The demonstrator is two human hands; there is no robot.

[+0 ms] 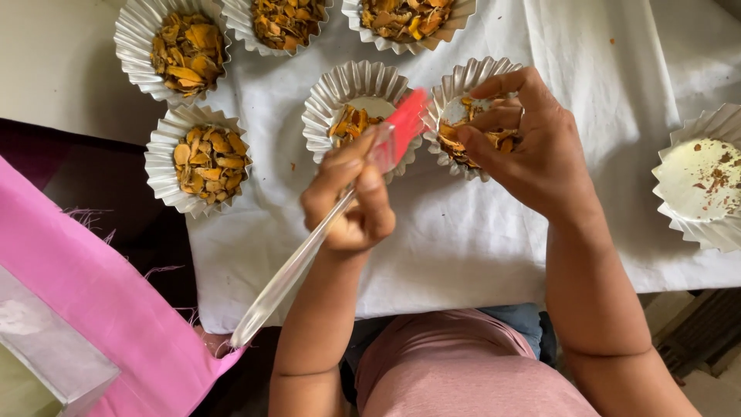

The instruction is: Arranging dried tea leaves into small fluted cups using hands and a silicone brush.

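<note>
My left hand (351, 201) grips a spatula with a clear handle (285, 278) and a red blade (405, 123). The blade tip points at a fluted metal cup (455, 85) with orange-brown dried slices in it. My right hand (529, 147) holds that cup by its rim, fingers curled over its right side. Another fluted cup (351, 89), partly filled with the same slices, sits just left of the blade on the white cloth (478, 232).
Full fluted cups of dried slices stand at the left (202, 158), far left top (179, 48), top middle (284, 22) and top right (407, 19). A nearly empty cup with crumbs (702, 181) is at the right edge. Pink fabric (100, 301) lies at lower left.
</note>
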